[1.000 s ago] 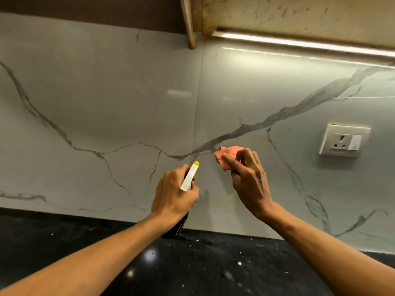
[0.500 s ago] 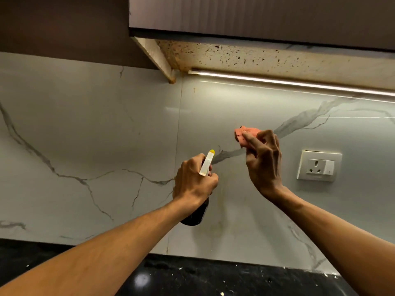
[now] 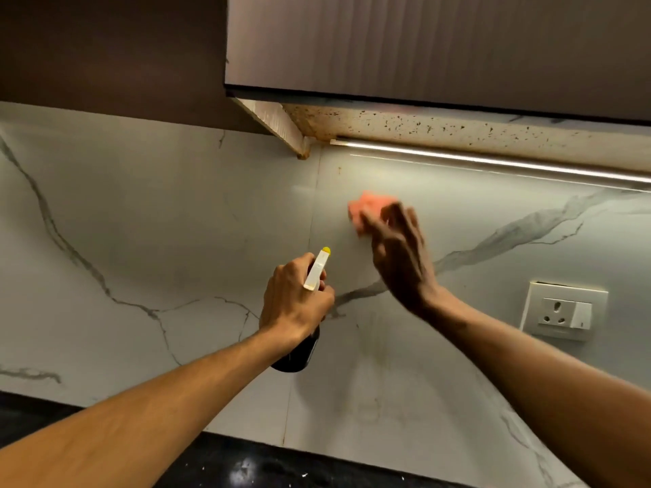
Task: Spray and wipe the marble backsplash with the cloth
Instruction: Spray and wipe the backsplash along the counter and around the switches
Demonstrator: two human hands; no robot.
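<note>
Two hands work at the marble backsplash (image 3: 158,241) in the head view. The right hand (image 3: 401,255), motion-blurred, grasps the bunched orange cloth (image 3: 366,209) against the stone, up and right of the left hand (image 3: 296,304). The left hand is clenched round the dark spray bottle (image 3: 304,350), nozzle toward the wall. A good wipe, I judge, needs the cloth flattened and overlapping strokes. It should reach up under the light strip (image 3: 493,163) and stay off the socket (image 3: 563,309) beyond the right hand. Faint yellowish streaks below both hands look unwiped.
</note>
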